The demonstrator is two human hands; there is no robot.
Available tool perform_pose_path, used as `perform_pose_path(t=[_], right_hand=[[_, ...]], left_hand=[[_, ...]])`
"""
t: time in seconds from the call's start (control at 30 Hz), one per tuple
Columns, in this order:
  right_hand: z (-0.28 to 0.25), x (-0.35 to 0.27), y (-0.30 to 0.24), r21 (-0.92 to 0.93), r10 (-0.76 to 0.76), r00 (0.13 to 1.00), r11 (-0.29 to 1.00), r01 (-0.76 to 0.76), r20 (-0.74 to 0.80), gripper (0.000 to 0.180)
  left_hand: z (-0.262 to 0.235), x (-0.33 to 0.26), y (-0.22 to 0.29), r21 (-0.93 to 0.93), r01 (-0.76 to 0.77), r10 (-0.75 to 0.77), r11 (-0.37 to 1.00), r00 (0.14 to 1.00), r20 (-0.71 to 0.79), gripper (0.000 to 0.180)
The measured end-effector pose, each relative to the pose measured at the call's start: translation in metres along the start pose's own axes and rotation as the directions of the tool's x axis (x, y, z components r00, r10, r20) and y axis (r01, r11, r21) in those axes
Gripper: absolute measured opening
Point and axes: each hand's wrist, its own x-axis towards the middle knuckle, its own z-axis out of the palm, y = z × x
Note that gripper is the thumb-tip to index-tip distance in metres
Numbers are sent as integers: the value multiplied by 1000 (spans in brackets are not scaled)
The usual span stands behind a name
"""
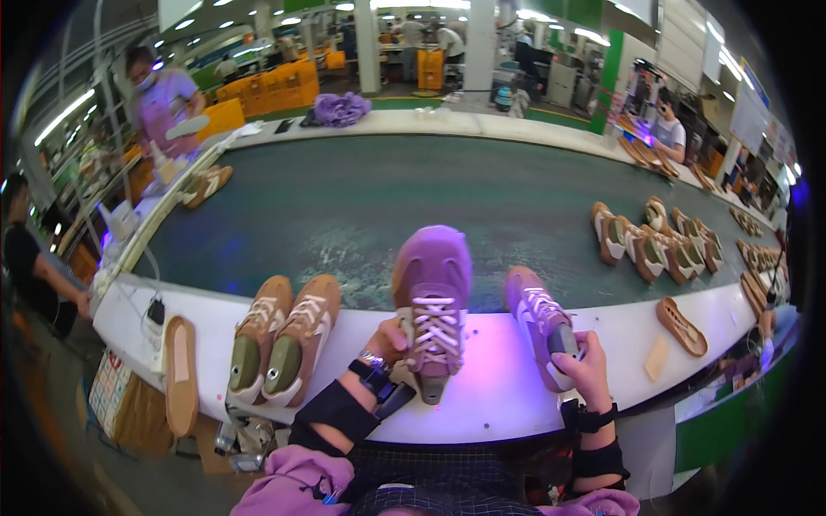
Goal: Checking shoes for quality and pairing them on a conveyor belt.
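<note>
My left hand (389, 338) is closed on the side of a brown sneaker (432, 267) with white laces, held toe-up above the white ledge (486, 370) in front of me. An olive-green last shows at its heel end. My right hand (588, 370) grips the heel of a second brown sneaker (533, 301), which rests tilted on the ledge, toe pointing away; its last is partly under my fingers. Purple light falls on both shoes. Left of my left hand, two more laced sneakers (303, 340) stand side by side with lasts in them.
Beyond the ledge runs a dark green conveyor belt (344, 198), with several sneakers (651, 249) at its right. One brown sole (181, 378) lies at the left, another sole (681, 327) and a beige card (656, 359) at the right. Co-workers stand at the far left and right.
</note>
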Motion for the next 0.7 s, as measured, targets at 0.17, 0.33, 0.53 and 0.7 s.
perform_pose_path(t=[0.17, 0.33, 0.53, 0.7], right_hand=[[-7, 1, 13, 105, -56, 998, 993, 55, 8, 43], [-7, 2, 11, 117, -62, 997, 992, 56, 47, 38], [-7, 3, 16, 166, -44, 998, 985, 35, 48, 35], [-13, 2, 15, 195, -63, 987, 980, 34, 145, 30]], left_hand=[[71, 18, -10, -45, -109, 114, 993, 985, 130, 88], [108, -39, 1, -42, -164, 168, 986, 977, 134, 94], [102, -162, 8, -15, -409, 387, 912, 873, -297, 96], [146, -258, 33, 324, -522, 599, 789, 769, -223, 115]])
